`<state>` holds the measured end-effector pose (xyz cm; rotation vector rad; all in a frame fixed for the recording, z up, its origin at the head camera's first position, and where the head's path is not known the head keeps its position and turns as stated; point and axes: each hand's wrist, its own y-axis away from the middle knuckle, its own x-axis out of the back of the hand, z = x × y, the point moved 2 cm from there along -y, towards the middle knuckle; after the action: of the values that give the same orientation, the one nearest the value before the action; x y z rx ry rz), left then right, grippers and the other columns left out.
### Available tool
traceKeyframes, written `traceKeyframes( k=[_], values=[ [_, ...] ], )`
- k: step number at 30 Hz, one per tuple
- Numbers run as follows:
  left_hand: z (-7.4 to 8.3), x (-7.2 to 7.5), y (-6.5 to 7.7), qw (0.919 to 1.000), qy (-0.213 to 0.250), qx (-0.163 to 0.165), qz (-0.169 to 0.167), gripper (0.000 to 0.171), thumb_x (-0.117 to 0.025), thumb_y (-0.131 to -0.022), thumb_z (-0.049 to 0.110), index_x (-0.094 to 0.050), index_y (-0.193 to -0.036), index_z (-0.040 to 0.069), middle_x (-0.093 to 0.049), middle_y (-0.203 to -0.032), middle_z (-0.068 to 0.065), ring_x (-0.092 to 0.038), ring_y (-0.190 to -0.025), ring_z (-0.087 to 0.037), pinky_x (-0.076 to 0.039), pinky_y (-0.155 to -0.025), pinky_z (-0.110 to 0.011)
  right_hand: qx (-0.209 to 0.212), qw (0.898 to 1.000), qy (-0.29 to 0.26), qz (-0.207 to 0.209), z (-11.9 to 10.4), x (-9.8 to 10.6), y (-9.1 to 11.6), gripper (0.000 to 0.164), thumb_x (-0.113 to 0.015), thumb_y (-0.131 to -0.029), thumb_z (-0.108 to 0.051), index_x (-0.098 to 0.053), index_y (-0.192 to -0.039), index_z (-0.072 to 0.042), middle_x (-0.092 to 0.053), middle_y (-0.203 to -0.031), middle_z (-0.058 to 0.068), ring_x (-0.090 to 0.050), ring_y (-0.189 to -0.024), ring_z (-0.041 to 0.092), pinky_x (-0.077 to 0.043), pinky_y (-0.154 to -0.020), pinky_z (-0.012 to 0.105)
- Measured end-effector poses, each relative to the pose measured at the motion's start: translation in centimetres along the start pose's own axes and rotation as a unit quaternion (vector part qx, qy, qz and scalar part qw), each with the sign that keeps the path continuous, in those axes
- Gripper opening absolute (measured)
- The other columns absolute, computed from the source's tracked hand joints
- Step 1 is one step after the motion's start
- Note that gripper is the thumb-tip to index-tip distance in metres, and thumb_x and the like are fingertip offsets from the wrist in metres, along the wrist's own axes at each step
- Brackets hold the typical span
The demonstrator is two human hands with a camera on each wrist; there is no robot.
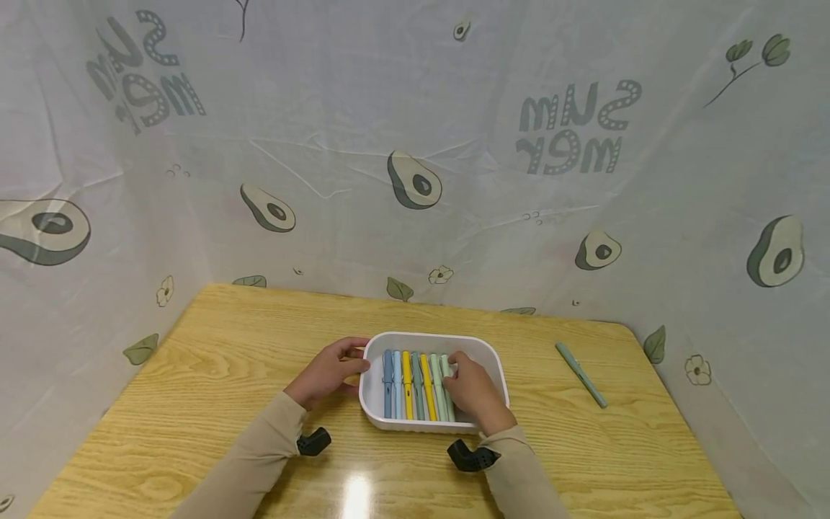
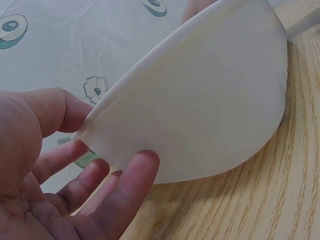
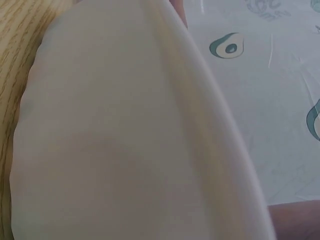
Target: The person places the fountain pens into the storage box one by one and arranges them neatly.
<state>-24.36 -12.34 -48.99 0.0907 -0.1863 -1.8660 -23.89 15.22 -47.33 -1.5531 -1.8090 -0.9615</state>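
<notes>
A white plastic tray (image 1: 424, 336) holds several slim pens side by side: blue, light blue, yellow, grey-green and pale green. My left hand (image 1: 333, 371) grips the tray's left end, thumb over the rim and fingers on the outer wall, as the left wrist view shows with the tray wall (image 2: 200, 110) filling much of it. Inside the tray, my right hand (image 1: 475, 389) pinches the rightmost pale green pen (image 1: 447, 404) with thumb and fingertips. In the right wrist view the tray's side (image 3: 100, 125) hides most of that hand.
A single grey-green pen (image 1: 581, 375) lies slantwise on the wooden table (image 1: 259, 324), right of the tray. Behind and at both sides hangs a pale curtain (image 1: 350, 238) with avocado prints. A black wrist device (image 1: 472, 456) sits at each cuff.
</notes>
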Motion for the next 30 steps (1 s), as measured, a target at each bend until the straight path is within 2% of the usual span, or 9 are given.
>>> traceKeyframes(
  k=[5, 9, 12, 15, 20, 23, 25, 27, 30],
  values=[
    [0.0, -0.1, 0.0, 1.0000, -0.001, -0.001, 0.000, 0.046, -0.064, -0.101, 0.008, -0.055, -0.146, 0.007, -0.055, -0.122, -0.019, -0.064, -0.105, -0.030, -0.065, -0.075, -0.043, 0.002, 1.000, 0.003, -0.009, 0.0, 0.1, 0.2, 0.042, -0.064, -0.101, -0.016, -0.054, -0.138, 0.000, -0.061, -0.093, 0.007, -0.056, -0.079, 0.018, -0.047, -0.068, 0.032],
    [0.0, -0.2, 0.0, 1.0000, -0.005, -0.004, -0.005, 0.046, -0.063, -0.101, 0.007, -0.054, -0.146, 0.005, -0.055, -0.122, -0.019, -0.065, -0.105, -0.030, -0.065, -0.075, -0.044, 0.014, 0.999, 0.042, -0.001, -0.2, 0.9, 1.2, 0.048, -0.067, -0.100, -0.022, -0.054, -0.140, 0.001, -0.064, -0.097, 0.007, -0.058, -0.083, 0.019, -0.052, -0.074, 0.038],
    [0.0, -0.3, 0.0, 0.9999, -0.006, -0.003, -0.010, 0.046, -0.063, -0.101, 0.007, -0.054, -0.147, 0.006, -0.055, -0.123, -0.019, -0.065, -0.105, -0.029, -0.065, -0.076, -0.045, 0.046, 0.997, 0.053, 0.031, -0.4, 2.1, 2.2, 0.049, -0.069, -0.099, -0.024, -0.056, -0.139, 0.000, -0.064, -0.101, 0.008, -0.060, -0.087, 0.020, -0.054, -0.075, 0.041],
    [0.1, -0.4, 0.0, 0.9999, -0.008, -0.004, -0.010, 0.047, -0.063, -0.102, 0.009, -0.053, -0.147, 0.007, -0.054, -0.123, -0.019, -0.065, -0.104, -0.028, -0.065, -0.077, -0.044, 0.089, 0.993, 0.028, 0.075, -0.2, 3.9, 2.9, 0.045, -0.069, -0.099, -0.020, -0.058, -0.139, -0.001, -0.064, -0.108, 0.009, -0.063, -0.092, 0.020, -0.056, -0.076, 0.040],
    [0.2, -0.2, 0.0, 0.9999, -0.012, -0.003, -0.003, 0.046, -0.063, -0.101, 0.008, -0.054, -0.147, 0.007, -0.054, -0.123, -0.019, -0.064, -0.104, -0.029, -0.065, -0.076, -0.043, 0.137, 0.975, -0.004, 0.177, 1.4, 7.6, 3.3, 0.045, -0.062, -0.101, -0.012, -0.053, -0.143, 0.001, -0.056, -0.125, 0.020, -0.061, -0.101, 0.029, -0.058, -0.080, 0.045],
    [0.2, -0.2, 0.0, 0.9999, -0.014, -0.002, 0.000, 0.046, -0.063, -0.101, 0.007, -0.054, -0.147, 0.006, -0.055, -0.122, -0.019, -0.064, -0.105, -0.029, -0.065, -0.076, -0.043, 0.121, 0.963, 0.011, 0.241, 3.3, 9.5, 3.3, 0.045, -0.056, -0.102, -0.012, -0.051, -0.144, 0.003, -0.051, -0.129, 0.024, -0.059, -0.106, 0.037, -0.058, -0.082, 0.051],
    [0.2, -0.2, 0.0, 0.9999, -0.015, -0.002, 0.000, 0.046, -0.062, -0.102, 0.007, -0.053, -0.147, 0.006, -0.054, -0.122, -0.019, -0.064, -0.105, -0.029, -0.065, -0.076, -0.043, 0.093, 0.959, 0.023, 0.267, 4.8, 10.5, 3.3, 0.044, -0.053, -0.103, -0.012, -0.052, -0.144, 0.004, -0.049, -0.131, 0.026, -0.057, -0.110, 0.041, -0.056, -0.084, 0.055],
    [0.1, -0.2, 0.0, 0.9999, -0.016, -0.001, 0.000, 0.046, -0.061, -0.102, 0.007, -0.053, -0.148, 0.006, -0.054, -0.123, -0.019, -0.064, -0.105, -0.029, -0.065, -0.076, -0.043, 0.064, 0.960, 0.026, 0.273, 6.4, 11.3, 3.1, 0.044, -0.051, -0.103, -0.012, -0.051, -0.144, 0.006, -0.047, -0.134, 0.030, -0.054, -0.115, 0.046, -0.053, -0.084, 0.058],
    [0.0, -0.1, 0.1, 0.9999, -0.016, 0.001, -0.001, 0.047, -0.062, -0.102, 0.010, -0.052, -0.148, 0.007, -0.054, -0.124, -0.019, -0.064, -0.105, -0.028, -0.065, -0.076, -0.043, 0.012, 0.968, 0.030, 0.250, 8.7, 11.9, 2.7, 0.045, -0.048, -0.104, -0.012, -0.048, -0.144, 0.008, -0.042, -0.138, 0.036, -0.047, -0.118, 0.052, -0.050, -0.082, 0.061]
  ],
)
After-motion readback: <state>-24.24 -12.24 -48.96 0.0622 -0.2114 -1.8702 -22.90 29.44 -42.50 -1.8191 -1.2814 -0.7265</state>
